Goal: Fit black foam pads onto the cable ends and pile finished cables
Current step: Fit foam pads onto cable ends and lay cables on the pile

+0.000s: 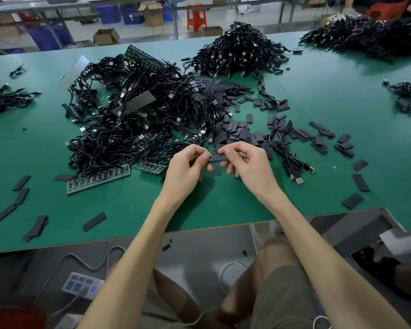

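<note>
While your left hand (185, 168) and right hand (246, 162) pinch one small black foam pad (217, 159) by its ends, open green table mat (133, 210) stretches beneath them to the near edge.

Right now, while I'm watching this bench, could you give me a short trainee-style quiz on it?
1. True or false: a foam pad is held between the left hand and right hand.
2. The table surface is: A red, B green, C white.
3. On which side of the hands do the green circuit boards lie, the person's left or right?
Key: 1 true; 2 B; 3 left.
</note>
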